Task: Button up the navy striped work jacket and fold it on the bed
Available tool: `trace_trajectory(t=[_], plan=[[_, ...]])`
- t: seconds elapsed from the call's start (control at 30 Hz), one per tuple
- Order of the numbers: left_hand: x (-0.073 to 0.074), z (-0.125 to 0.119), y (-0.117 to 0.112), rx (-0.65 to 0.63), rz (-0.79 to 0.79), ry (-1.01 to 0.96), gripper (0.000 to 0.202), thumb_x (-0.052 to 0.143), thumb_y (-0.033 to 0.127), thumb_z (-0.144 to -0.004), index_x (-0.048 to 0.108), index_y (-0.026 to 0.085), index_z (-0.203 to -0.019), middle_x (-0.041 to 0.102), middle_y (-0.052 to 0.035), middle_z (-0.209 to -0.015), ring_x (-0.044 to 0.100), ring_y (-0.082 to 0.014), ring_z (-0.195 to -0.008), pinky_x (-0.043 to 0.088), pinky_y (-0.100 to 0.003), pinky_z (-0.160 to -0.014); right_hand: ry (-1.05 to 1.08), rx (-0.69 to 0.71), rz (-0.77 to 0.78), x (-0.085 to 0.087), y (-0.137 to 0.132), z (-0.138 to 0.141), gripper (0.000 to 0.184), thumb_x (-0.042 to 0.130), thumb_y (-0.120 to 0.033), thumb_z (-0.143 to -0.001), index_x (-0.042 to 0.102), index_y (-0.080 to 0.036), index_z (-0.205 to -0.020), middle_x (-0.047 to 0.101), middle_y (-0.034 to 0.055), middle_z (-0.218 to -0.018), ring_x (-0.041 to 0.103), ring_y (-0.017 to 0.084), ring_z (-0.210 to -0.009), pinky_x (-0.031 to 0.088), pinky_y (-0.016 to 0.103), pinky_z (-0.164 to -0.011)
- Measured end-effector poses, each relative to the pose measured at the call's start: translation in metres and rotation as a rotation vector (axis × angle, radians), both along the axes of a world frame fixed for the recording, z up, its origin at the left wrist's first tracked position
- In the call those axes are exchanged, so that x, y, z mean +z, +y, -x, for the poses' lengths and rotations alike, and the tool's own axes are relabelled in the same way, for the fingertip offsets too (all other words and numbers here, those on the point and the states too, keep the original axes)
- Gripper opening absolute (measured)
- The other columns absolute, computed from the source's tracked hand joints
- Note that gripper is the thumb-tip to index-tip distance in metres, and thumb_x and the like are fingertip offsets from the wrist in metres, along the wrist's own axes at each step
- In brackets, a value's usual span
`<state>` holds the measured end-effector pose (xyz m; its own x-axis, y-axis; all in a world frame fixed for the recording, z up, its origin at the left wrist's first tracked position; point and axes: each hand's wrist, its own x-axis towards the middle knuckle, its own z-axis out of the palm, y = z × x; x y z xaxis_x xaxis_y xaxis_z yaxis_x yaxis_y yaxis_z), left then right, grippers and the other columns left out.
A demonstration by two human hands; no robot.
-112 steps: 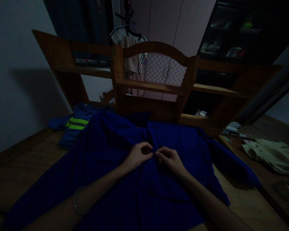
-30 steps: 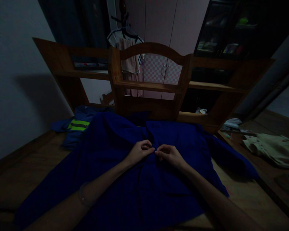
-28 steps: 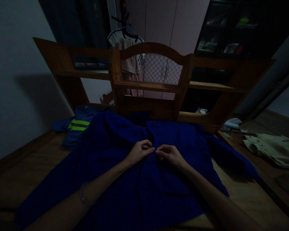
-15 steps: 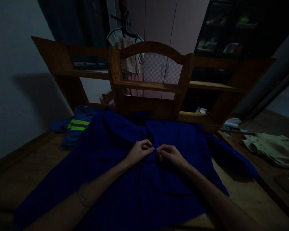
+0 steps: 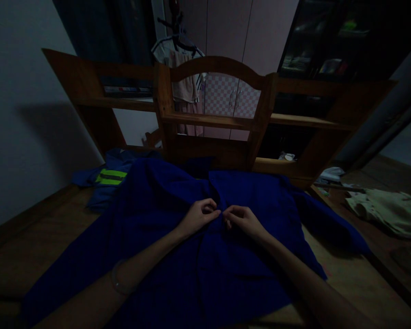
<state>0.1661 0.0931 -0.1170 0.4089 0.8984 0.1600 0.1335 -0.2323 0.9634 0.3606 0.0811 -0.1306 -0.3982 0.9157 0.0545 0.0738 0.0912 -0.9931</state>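
A: Where is the blue garment (image 5: 219, 260), please?
B: It lies spread on the wooden boards (image 5: 55, 233), and 1 long sleeve goes out to each side of it.

A: And the 2 hands?
B: They meet over the front edge of the garment. The left hand (image 5: 198, 217) is nearly closed, with thumb and forefinger pinching the cloth at this edge. The right hand (image 5: 245, 221) is just beside it, also almost closed, its fingertips pinching the same edge. Whether a button is between them, I cannot tell; it is too dark.

A: Does the person wear something?
B: Yes, 1 clear bracelet (image 5: 113, 276) on the left forearm, above the garment.

A: What is around the garment?
B: At its far left, touching it, there is blue clothing (image 5: 101, 196) with 1 yellow-green band (image 5: 111, 177). Directly behind it stands a wooden headboard (image 5: 208, 121). To its right, well apart, lies a pale cloth (image 5: 390, 212). Far behind it, some clothes (image 5: 185, 91) hang before a pink wardrobe (image 5: 226, 41).
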Motion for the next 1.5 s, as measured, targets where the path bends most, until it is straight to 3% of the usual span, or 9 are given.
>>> trace_trajectory(t=[0.53, 0.87, 1.07, 1.27, 1.5], plan=[[-0.001, -0.001, -0.002, -0.023, -0.042, 0.024, 0.024, 0.063, 0.037, -0.077, 0.055, 0.015, -0.081, 0.059, 0.0002, -0.072, 0.056, -0.0122, -0.067, 0.04, -0.021, -0.062, 0.0, -0.048, 0.035, -0.002, -0.004, 0.004, 0.033, 0.076, -0.04, -0.067, 0.06, -0.015, -0.079, 0.059, -0.0022, -0.061, 0.053, 0.009, -0.052, 0.039, 0.021, -0.053], [-0.003, -0.002, 0.0, 0.04, -0.106, 0.094, 0.029, 0.061, 0.043, -0.077, 0.056, 0.015, -0.076, 0.054, 0.0026, -0.066, 0.048, -0.0097, -0.061, 0.035, -0.02, -0.056, -0.006, -0.038, 0.03, -0.002, -0.005, 0.003, 0.033, 0.076, -0.04, -0.066, 0.06, -0.015, -0.081, 0.059, -0.0025, -0.064, 0.053, 0.009, -0.055, 0.041, 0.021, -0.055], [-0.003, -0.003, -0.001, 0.079, -0.144, 0.137, 0.03, 0.059, 0.046, -0.078, 0.058, 0.015, -0.077, 0.057, 0.0018, -0.067, 0.052, -0.0109, -0.063, 0.037, -0.02, -0.057, -0.003, -0.023, 0.019, -0.002, -0.005, 0.003, 0.028, 0.074, -0.036, -0.071, 0.06, -0.015, -0.082, 0.059, -0.0022, -0.064, 0.053, 0.009, -0.055, 0.04, 0.021, -0.055], [0.002, -0.003, -0.007, 0.159, -0.238, 0.204, 0.029, 0.057, 0.046, -0.081, 0.06, 0.017, -0.079, 0.063, 0.0014, -0.072, 0.058, -0.0117, -0.066, 0.041, -0.02, -0.059, -0.008, -0.02, -0.005, -0.004, -0.005, 0.004, 0.025, 0.072, -0.035, -0.073, 0.06, -0.015, -0.081, 0.058, -0.002, -0.064, 0.053, 0.009, -0.056, 0.04, 0.021, -0.056], [0.01, 0.0, -0.008, 0.201, -0.442, 0.272, 0.018, 0.058, 0.034, -0.083, 0.064, 0.017, -0.08, 0.065, -0.0002, -0.078, 0.059, -0.0113, -0.068, 0.042, -0.021, -0.062, -0.017, -0.024, -0.019, -0.001, -0.007, 0.006, 0.026, 0.072, -0.038, -0.073, 0.06, -0.015, -0.079, 0.058, -0.0019, -0.065, 0.052, 0.009, -0.055, 0.04, 0.021, -0.055]])
